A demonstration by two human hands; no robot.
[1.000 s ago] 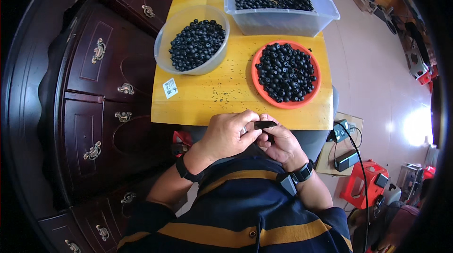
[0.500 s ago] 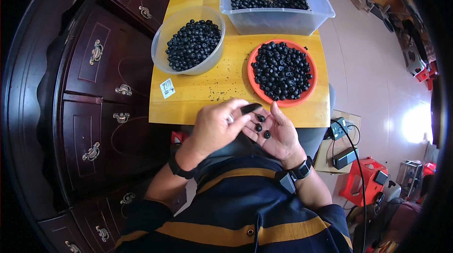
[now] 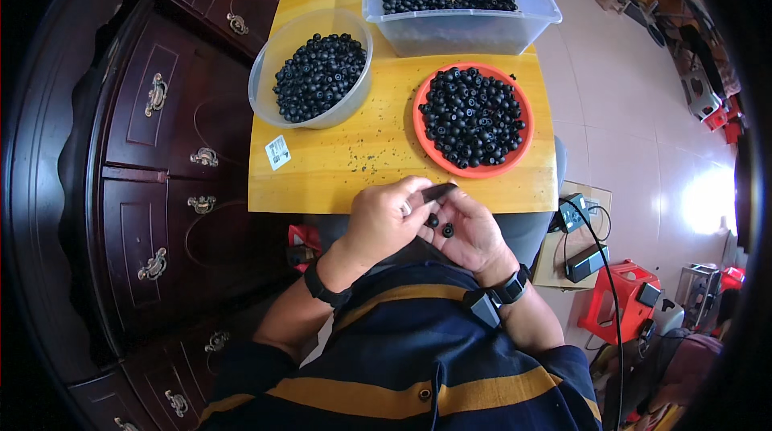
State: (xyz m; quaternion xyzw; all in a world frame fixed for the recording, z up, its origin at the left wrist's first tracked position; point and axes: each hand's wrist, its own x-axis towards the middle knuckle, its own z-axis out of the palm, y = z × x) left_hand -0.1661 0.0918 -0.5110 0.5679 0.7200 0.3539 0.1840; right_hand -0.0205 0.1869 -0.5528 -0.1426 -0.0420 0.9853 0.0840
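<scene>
My left hand point(image 3: 381, 220) pinches a thin, dark, flat strip-like tool point(image 3: 438, 192) between thumb and fingers. Palm up beside it, my right hand point(image 3: 476, 242) cups at least two small black round pieces point(image 3: 448, 231); its thumb is up by the tool's tip. Whether a further piece is under the tool is hidden by the fingers. Just beyond the hands, an orange-red round dish point(image 3: 419, 138) is heaped with similar black pieces point(image 3: 473, 117), some showing a ring-shaped opening.
On the yellow table point(image 3: 322, 182) stand a clear round tub point(image 3: 359, 93) and a clear rectangular bin point(image 3: 450, 33), both holding black pieces. Black crumbs and a white label point(image 3: 277, 153) lie nearby. Dark cabinets point(image 3: 141, 149) line the left; a red stool point(image 3: 615, 302) and cable are at right.
My hands have come closer together, and the right fingers and thumb have curled in toward the tool. Three pieces showed in the right palm before; two show now. The view has shifted slightly.
</scene>
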